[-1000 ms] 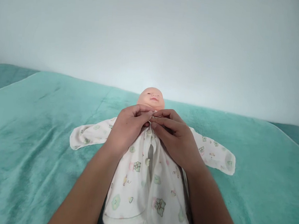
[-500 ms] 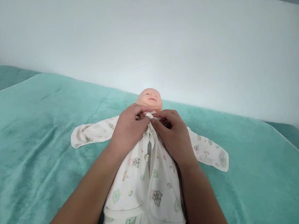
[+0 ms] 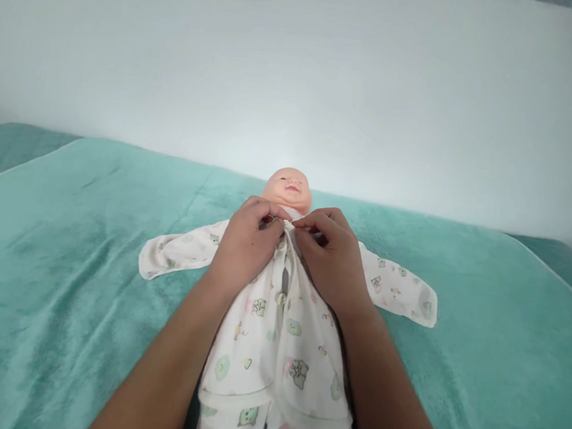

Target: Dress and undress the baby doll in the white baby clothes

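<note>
A baby doll [image 3: 288, 187] lies on its back, wearing a white baby jacket [image 3: 249, 345] printed with small green and pink figures. My left hand [image 3: 251, 238] pinches one front edge of the jacket just below the doll's chin. Opposite it, my right hand [image 3: 330, 252] pinches the other front edge, and the fingertips of both hands nearly meet. Between them the exact fastening is hidden by my fingers. Lower down, a round button [image 3: 280, 299] shows beside a narrow gap in the jacket front. Both sleeves stretch out sideways.
A teal plush blanket [image 3: 85, 277] lies under the doll, with soft folds at the left. Behind it rises a plain white wall [image 3: 298, 75]. Darker teal cloth [image 3: 11, 147] shows at the back left corner.
My fingertips have drawn slightly closer together at the collar, and the bunched white cloth between them shows less. The jacket's front edges lie a little nearer each other.
</note>
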A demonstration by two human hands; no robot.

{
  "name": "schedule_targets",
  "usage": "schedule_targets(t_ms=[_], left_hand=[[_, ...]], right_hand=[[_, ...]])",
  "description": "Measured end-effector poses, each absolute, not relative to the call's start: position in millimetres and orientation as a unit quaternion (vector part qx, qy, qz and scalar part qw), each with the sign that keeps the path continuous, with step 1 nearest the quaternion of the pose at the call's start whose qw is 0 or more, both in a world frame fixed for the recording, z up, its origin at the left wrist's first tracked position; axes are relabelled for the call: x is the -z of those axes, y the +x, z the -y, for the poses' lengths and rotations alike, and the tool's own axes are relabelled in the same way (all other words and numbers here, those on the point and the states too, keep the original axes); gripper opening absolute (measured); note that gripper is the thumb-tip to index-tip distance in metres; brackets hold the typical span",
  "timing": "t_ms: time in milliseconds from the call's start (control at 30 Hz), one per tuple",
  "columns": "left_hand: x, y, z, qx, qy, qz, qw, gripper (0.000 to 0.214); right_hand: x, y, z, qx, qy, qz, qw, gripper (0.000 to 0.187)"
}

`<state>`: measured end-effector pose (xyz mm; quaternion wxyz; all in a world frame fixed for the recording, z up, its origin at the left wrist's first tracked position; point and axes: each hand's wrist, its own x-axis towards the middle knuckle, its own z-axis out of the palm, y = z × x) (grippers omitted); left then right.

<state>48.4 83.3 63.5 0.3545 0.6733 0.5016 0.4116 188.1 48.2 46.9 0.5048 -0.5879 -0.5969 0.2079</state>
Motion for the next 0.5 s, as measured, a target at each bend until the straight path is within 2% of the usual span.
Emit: schedule_targets(t_ms=[167,367,433,500], left_hand=[[-60.9,44.6,-84.2,-0.410,0.666,-0.496,0.378,0.011],[-60.7,41.8,-82.9,-0.429,0.548,-0.459,0.552,0.024],[-62.9,39.9,-81.3,-0.442,0.528,-0.460,0.560,0.023],[-66.2,36.2,-79.0,-0.459,0.529,-0.469,0.538,0.023]], right_hand=[[-47.2,188.0,-48.9,-0.209,-0.600,0.592,0.495,0.016],[-49.3,187.1,-49.4,-0.228,-0.620,0.562,0.497,0.010],[-52.9,188.1,-47.1,-0.225,-0.631,0.546,0.503,0.011],[-60.2,190.3,-41.7,-0.227,-0.635,0.549,0.494,0.020]])
